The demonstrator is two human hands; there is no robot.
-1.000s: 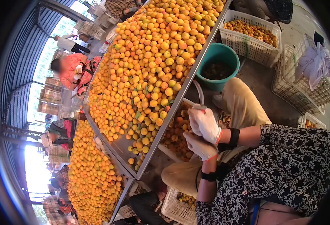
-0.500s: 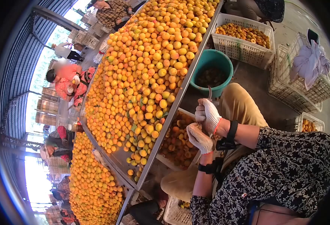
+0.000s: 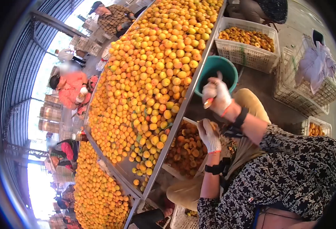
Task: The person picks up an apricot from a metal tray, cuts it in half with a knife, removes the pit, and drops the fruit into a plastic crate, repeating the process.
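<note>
My right hand (image 3: 217, 94), in a white glove and blurred by motion, is closed around a small knife (image 3: 208, 103). Its handle end pokes out below the fist, and a pale blade tip shows above. This hand is over the near edge of a teal bucket (image 3: 232, 70) with a dark inside. Lower down, my gloved left hand (image 3: 209, 136) is cupped closed around an apricot (image 3: 214, 126), of which only an orange-brown edge shows. Beside the left hand stands a crate (image 3: 172, 170) of opened apricots (image 3: 187, 149).
A metal-edged table (image 3: 175, 128) bears a heap of whole apricots (image 3: 149, 72). White crates of cut fruit (image 3: 248, 51) stand past the bucket. Stacked crates (image 3: 290, 87) with a pale cloth (image 3: 316, 66) are at right. Several people work across the table, including one in pink (image 3: 70, 89).
My right hand has moved up and away from the left, to the bucket, with the knife. My left hand has turned upward slightly. The view has shifted a little.
</note>
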